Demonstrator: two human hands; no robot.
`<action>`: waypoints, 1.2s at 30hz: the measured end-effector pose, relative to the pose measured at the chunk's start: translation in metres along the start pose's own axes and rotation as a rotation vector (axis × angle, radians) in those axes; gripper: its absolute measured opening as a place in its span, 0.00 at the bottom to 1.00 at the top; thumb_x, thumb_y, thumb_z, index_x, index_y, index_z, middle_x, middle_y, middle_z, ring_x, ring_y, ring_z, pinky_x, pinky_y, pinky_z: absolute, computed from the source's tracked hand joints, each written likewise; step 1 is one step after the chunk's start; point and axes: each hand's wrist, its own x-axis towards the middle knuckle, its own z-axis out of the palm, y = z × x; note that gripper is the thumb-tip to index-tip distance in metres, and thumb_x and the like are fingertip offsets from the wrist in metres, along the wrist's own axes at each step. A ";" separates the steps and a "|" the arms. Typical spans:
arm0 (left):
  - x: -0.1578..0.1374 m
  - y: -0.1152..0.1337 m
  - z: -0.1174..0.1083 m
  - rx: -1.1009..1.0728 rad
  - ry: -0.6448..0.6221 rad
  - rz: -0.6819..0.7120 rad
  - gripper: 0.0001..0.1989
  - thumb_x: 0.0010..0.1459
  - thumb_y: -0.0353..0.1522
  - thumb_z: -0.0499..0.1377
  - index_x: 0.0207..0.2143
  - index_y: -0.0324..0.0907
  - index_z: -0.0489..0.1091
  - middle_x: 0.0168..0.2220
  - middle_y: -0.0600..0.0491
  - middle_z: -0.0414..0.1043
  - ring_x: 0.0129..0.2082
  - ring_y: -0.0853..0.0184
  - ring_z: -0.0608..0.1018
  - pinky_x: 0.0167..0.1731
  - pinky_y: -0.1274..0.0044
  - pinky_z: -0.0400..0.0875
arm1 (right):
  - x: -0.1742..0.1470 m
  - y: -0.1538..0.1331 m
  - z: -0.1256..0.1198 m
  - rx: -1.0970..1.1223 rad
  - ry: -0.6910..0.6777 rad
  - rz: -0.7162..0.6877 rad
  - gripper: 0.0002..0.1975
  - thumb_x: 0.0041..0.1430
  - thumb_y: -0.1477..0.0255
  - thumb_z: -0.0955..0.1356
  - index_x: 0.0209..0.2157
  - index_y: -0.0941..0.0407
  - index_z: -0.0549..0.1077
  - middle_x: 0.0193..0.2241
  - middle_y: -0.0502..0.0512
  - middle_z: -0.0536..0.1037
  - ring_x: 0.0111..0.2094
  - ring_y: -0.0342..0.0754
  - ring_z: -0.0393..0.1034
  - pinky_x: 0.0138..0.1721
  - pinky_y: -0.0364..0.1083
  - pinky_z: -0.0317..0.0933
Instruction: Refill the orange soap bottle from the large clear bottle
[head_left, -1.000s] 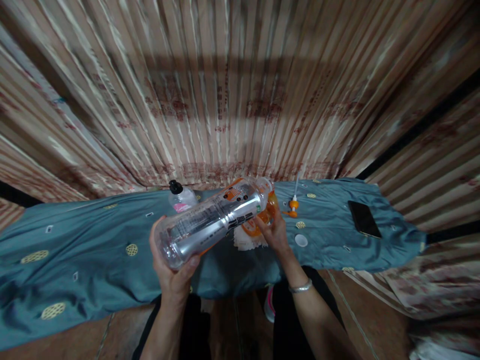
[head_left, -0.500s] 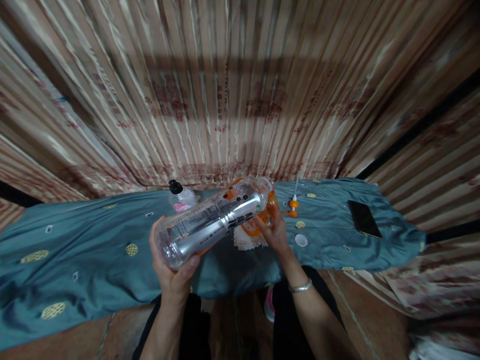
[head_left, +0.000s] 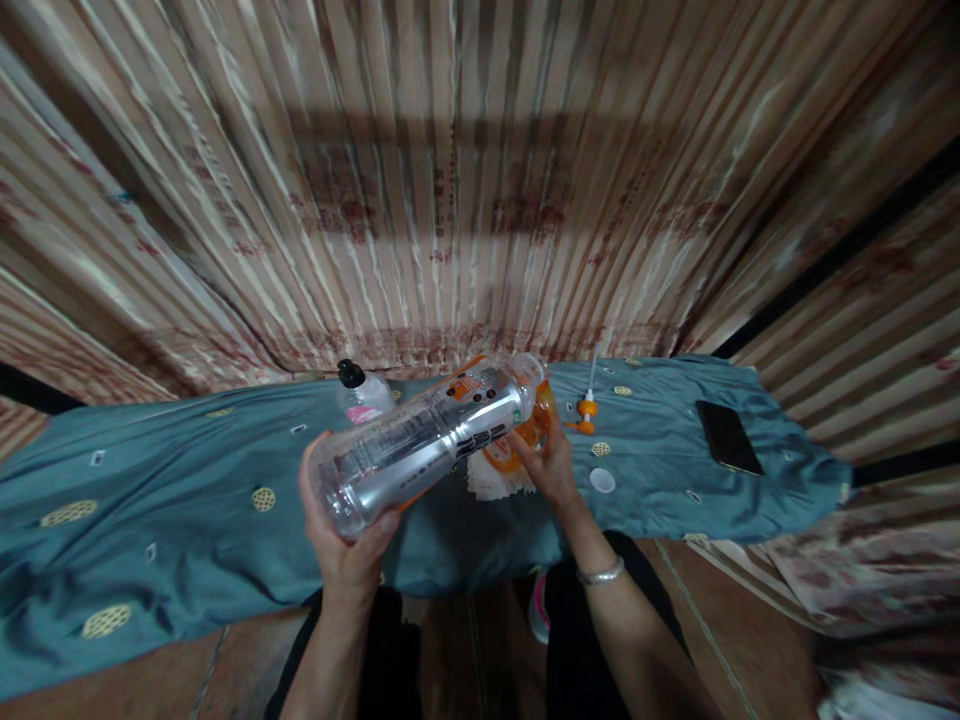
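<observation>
My left hand [head_left: 346,555] is wrapped round the base of a large clear plastic bottle [head_left: 427,440] with a silver and orange label. The bottle lies tilted, its uncapped neck pointing up and right. Behind that neck is an orange see-through bottle [head_left: 541,408], with my right hand [head_left: 551,462] closed on it. The big bottle hides much of it, and whether the two mouths touch I cannot tell. Beneath them lies a white frilly-edged cloth or tissue [head_left: 491,488]. An orange pump top [head_left: 586,410] with a clear tube stands to the right of my right hand.
A clear bottle with a black top [head_left: 364,392] stands behind the big bottle. On the right are a small white round cap [head_left: 602,480] and a black phone [head_left: 727,437]. A green patterned cloth [head_left: 210,490] covers the narrow table; a pleated curtain [head_left: 480,200] hangs behind.
</observation>
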 end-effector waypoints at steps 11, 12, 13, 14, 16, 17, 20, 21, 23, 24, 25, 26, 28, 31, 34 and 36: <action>0.001 0.000 0.002 0.042 -0.019 0.063 0.55 0.47 0.58 0.86 0.73 0.51 0.76 0.63 0.44 0.82 0.59 0.48 0.85 0.59 0.63 0.86 | 0.001 0.002 -0.002 0.010 0.000 -0.012 0.38 0.66 0.47 0.84 0.69 0.52 0.82 0.62 0.69 0.92 0.65 0.72 0.90 0.70 0.70 0.83; 0.000 0.000 0.002 0.040 -0.020 0.059 0.55 0.48 0.58 0.86 0.73 0.51 0.76 0.63 0.44 0.82 0.59 0.48 0.85 0.58 0.63 0.86 | 0.001 0.002 -0.002 0.008 0.000 -0.012 0.38 0.66 0.48 0.84 0.69 0.52 0.82 0.62 0.69 0.92 0.65 0.72 0.89 0.71 0.70 0.83; 0.000 0.000 0.002 0.038 -0.019 0.054 0.55 0.47 0.58 0.86 0.73 0.52 0.76 0.62 0.44 0.82 0.58 0.49 0.85 0.58 0.64 0.86 | 0.001 0.003 -0.001 0.006 0.000 -0.011 0.38 0.66 0.48 0.84 0.69 0.52 0.82 0.62 0.69 0.92 0.65 0.72 0.89 0.71 0.70 0.83; 0.000 0.000 0.002 0.033 -0.015 0.045 0.56 0.47 0.58 0.87 0.73 0.52 0.76 0.63 0.44 0.82 0.59 0.49 0.85 0.57 0.64 0.86 | 0.001 0.004 -0.001 0.005 0.000 -0.010 0.38 0.66 0.48 0.84 0.69 0.52 0.82 0.62 0.69 0.92 0.66 0.72 0.89 0.71 0.70 0.83; 0.000 -0.001 0.002 0.024 -0.007 0.027 0.56 0.45 0.58 0.87 0.73 0.51 0.77 0.64 0.44 0.81 0.59 0.49 0.85 0.57 0.65 0.87 | 0.001 0.004 -0.001 0.007 0.002 -0.010 0.39 0.66 0.48 0.84 0.69 0.52 0.82 0.62 0.69 0.92 0.66 0.72 0.88 0.72 0.70 0.82; 0.000 -0.001 0.002 0.024 -0.002 0.028 0.57 0.45 0.58 0.87 0.73 0.51 0.77 0.64 0.44 0.81 0.59 0.49 0.85 0.57 0.65 0.87 | 0.001 0.005 -0.001 0.008 0.003 -0.011 0.39 0.66 0.47 0.84 0.69 0.52 0.82 0.62 0.69 0.92 0.66 0.72 0.88 0.71 0.70 0.83; 0.000 -0.002 0.001 0.046 -0.003 0.047 0.56 0.47 0.58 0.86 0.73 0.51 0.77 0.63 0.43 0.82 0.59 0.48 0.85 0.56 0.64 0.87 | 0.001 0.005 -0.001 0.005 0.000 -0.014 0.39 0.66 0.47 0.83 0.69 0.52 0.82 0.61 0.69 0.92 0.66 0.72 0.89 0.69 0.70 0.84; -0.001 -0.003 0.001 0.051 -0.009 0.049 0.55 0.47 0.59 0.86 0.73 0.51 0.77 0.63 0.43 0.82 0.59 0.48 0.86 0.55 0.64 0.87 | 0.000 0.005 -0.001 0.001 -0.002 -0.015 0.39 0.66 0.47 0.83 0.70 0.53 0.82 0.61 0.70 0.92 0.65 0.72 0.89 0.69 0.70 0.84; -0.001 -0.004 -0.001 0.038 -0.021 0.036 0.55 0.48 0.58 0.86 0.74 0.52 0.77 0.64 0.43 0.82 0.59 0.48 0.85 0.55 0.65 0.87 | 0.000 0.005 -0.001 -0.005 -0.001 -0.020 0.40 0.66 0.47 0.84 0.70 0.53 0.82 0.62 0.70 0.92 0.65 0.72 0.89 0.69 0.69 0.84; -0.001 -0.004 -0.001 0.023 -0.022 0.030 0.55 0.48 0.58 0.86 0.74 0.53 0.77 0.64 0.44 0.82 0.60 0.49 0.85 0.56 0.66 0.86 | 0.000 0.004 -0.001 -0.004 0.002 -0.025 0.40 0.66 0.47 0.84 0.70 0.53 0.81 0.62 0.70 0.92 0.65 0.72 0.89 0.68 0.68 0.85; -0.001 -0.003 -0.001 0.004 -0.021 0.021 0.55 0.47 0.57 0.87 0.74 0.52 0.77 0.65 0.45 0.82 0.60 0.50 0.85 0.57 0.67 0.86 | 0.000 0.003 -0.001 -0.002 0.006 -0.029 0.40 0.66 0.47 0.84 0.70 0.53 0.82 0.62 0.70 0.92 0.64 0.71 0.90 0.68 0.68 0.85; -0.001 -0.003 -0.001 -0.018 -0.018 0.014 0.55 0.46 0.55 0.88 0.74 0.52 0.78 0.65 0.45 0.82 0.60 0.51 0.84 0.57 0.68 0.85 | 0.000 0.002 -0.001 0.001 0.010 -0.032 0.39 0.66 0.47 0.83 0.70 0.53 0.82 0.61 0.70 0.92 0.63 0.71 0.90 0.67 0.68 0.85; -0.001 -0.002 0.000 -0.056 -0.009 0.006 0.54 0.44 0.52 0.89 0.72 0.52 0.80 0.65 0.47 0.82 0.61 0.53 0.84 0.59 0.70 0.84 | 0.000 0.000 -0.001 0.006 0.012 -0.036 0.38 0.67 0.46 0.83 0.69 0.53 0.82 0.60 0.69 0.93 0.62 0.70 0.91 0.66 0.67 0.86; 0.000 -0.002 0.001 -0.084 -0.011 0.016 0.53 0.43 0.49 0.91 0.71 0.52 0.81 0.64 0.47 0.82 0.61 0.54 0.84 0.61 0.72 0.84 | 0.000 -0.003 -0.001 0.014 0.000 -0.041 0.37 0.67 0.46 0.83 0.68 0.53 0.82 0.60 0.68 0.93 0.62 0.70 0.91 0.68 0.67 0.85; 0.002 -0.007 -0.003 -0.081 -0.016 0.010 0.55 0.46 0.52 0.89 0.74 0.50 0.78 0.64 0.46 0.82 0.59 0.55 0.85 0.57 0.72 0.85 | 0.001 -0.004 -0.001 0.017 -0.006 -0.031 0.37 0.67 0.47 0.83 0.68 0.53 0.82 0.60 0.69 0.92 0.64 0.71 0.90 0.68 0.67 0.85; 0.003 -0.012 -0.008 -0.025 -0.050 0.020 0.56 0.45 0.53 0.89 0.73 0.50 0.78 0.64 0.44 0.82 0.57 0.52 0.86 0.53 0.70 0.88 | 0.001 -0.004 -0.001 0.012 -0.003 -0.018 0.38 0.67 0.46 0.83 0.68 0.54 0.82 0.61 0.70 0.92 0.64 0.71 0.89 0.68 0.68 0.85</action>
